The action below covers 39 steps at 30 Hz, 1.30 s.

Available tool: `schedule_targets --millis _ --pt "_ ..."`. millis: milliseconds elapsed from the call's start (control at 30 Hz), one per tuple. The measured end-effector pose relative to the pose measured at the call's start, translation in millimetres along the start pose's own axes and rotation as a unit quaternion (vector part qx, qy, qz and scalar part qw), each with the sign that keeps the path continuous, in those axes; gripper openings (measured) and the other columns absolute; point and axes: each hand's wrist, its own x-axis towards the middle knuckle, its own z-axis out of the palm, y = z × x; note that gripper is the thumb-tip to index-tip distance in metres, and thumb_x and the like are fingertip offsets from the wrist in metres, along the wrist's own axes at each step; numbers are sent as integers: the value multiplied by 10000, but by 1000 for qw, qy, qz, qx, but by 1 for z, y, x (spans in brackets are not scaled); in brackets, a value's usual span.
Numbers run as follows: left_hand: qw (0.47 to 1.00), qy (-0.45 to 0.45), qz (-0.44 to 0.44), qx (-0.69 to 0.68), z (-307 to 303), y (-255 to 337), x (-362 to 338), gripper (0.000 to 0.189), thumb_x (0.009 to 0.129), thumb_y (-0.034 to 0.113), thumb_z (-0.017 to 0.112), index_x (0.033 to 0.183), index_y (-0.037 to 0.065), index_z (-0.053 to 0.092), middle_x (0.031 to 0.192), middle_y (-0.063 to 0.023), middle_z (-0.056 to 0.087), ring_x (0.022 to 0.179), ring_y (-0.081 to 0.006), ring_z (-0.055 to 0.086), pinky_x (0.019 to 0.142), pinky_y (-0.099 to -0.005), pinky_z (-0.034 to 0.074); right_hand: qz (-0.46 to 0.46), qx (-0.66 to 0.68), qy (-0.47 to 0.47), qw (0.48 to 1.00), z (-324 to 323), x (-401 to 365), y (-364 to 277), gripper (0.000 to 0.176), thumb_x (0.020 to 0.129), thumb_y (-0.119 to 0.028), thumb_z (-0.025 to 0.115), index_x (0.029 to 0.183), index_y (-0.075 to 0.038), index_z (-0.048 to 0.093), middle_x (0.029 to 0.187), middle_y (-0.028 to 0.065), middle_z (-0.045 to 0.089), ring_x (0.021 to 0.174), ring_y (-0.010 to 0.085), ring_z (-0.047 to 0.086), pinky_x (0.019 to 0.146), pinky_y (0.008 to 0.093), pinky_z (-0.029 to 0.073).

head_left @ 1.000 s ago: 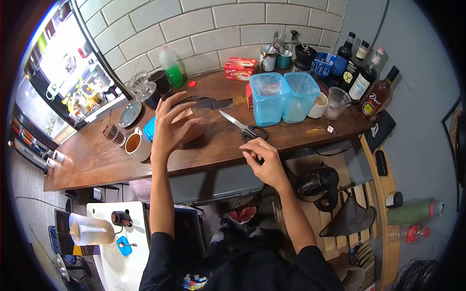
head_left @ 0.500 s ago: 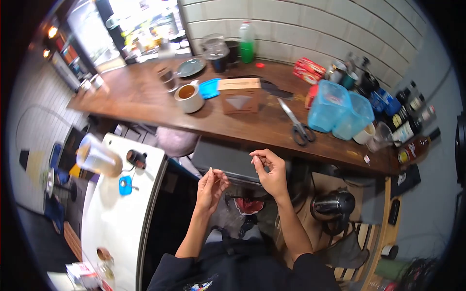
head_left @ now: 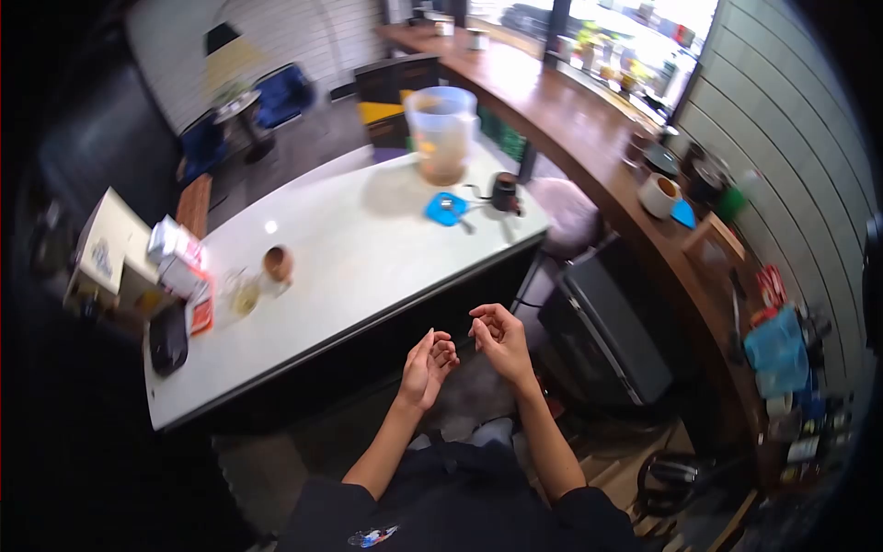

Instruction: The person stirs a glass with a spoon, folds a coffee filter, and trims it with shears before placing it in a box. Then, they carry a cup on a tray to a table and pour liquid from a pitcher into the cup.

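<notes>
left hand (head_left: 427, 370) and right hand (head_left: 502, 342) swung leftward; white table (head_left: 354, 267) lies ahead.

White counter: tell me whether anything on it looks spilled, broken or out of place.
Nothing stands out on the white counter. The plastic pitcher stands upright, and no spill or breakage is evident, though blur hides finer detail.

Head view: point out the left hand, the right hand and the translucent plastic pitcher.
Left hand (head_left: 427, 371), head view: middle of the hand.
Right hand (head_left: 503, 343), head view: middle of the hand.
Translucent plastic pitcher (head_left: 442, 136), head view: side wall.
</notes>
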Motion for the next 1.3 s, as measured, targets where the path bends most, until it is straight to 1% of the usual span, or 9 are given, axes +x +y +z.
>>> schedule_targets --millis 400,600,767,800,933,1000,1033,1133,1300 --pt "983 139 112 41 -119 81 -114 283 1008 314 457 1104 69 561 941 -42 623 846 -113 597 799 -267 491 53 -31 -219 974 168 4 52 191 923 -41 569 1103 13 537 794 37 612 632 56 553 556 189 437" --pt "965 208 121 107 -150 107 -133 213 984 239 526 1136 93 558 992 -34 616 893 -96 589 820 -256 485 41 -68 -222 972 207 35 62 240 915 -45 567 1130 31 493 754 77 615 587 86 557 539 220 449" --pt "923 270 210 179 -188 150 -122 235 943 170 597 1152 75 545 1047 -43 609 963 -112 580 853 -278 481 27 -108 -205 972 247 83 76 266 900 -86 614 1127 20 525 831 91 615 668 118 578 592 254 478" --pt "907 289 230 202 -190 162 -118 259 933 144 612 1168 69 532 1043 -38 606 968 -111 581 857 -274 478 42 -110 -205 972 255 94 77 291 903 -119 637 1146 1 530 856 30 579 715 73 546 589 219 446" --pt "870 327 281 240 -213 202 -98 414 868 44 665 1233 63 470 1149 -66 544 1053 -134 546 893 -267 468 -6 -136 -200 970 291 149 90 400 853 -146 709 1174 6 523 937 58 589 777 113 558 644 249 482" --pt "877 313 298 209 -225 221 -87 595 804 26 726 1303 85 406 1279 -113 460 1193 -188 466 969 -322 432 -28 -191 -180 964 313 177 108 600 776 -171 767 1267 1 467 1118 158 553 938 242 592 741 340 521" --pt "876 317 298 211 -230 231 -81 595 804 26 726 1303 85 406 1279 -113 460 1193 -188 466 969 -322 432 -25 -188 -183 965 323 188 114 600 776 -171 767 1267 1 467 1118 158 553 938 242 592 741 340 521" --pt "849 363 309 228 -245 251 -61 835 720 41 799 1390 125 309 1406 -169 337 1363 -271 292 1081 -429 308 -67 -272 -204 938 346 216 136 964 650 -281 858 1381 37 315 1328 249 382 1211 400 432 968 472 433" --pt "805 423 296 294 -263 282 -32 973 690 84 825 1453 88 220 1464 -192 271 1410 -306 220 1124 -456 248 -68 -353 -250 899 365 242 140 1032 592 -329 884 1370 43 317 1308 238 411 1161 417 428 976 484 411"
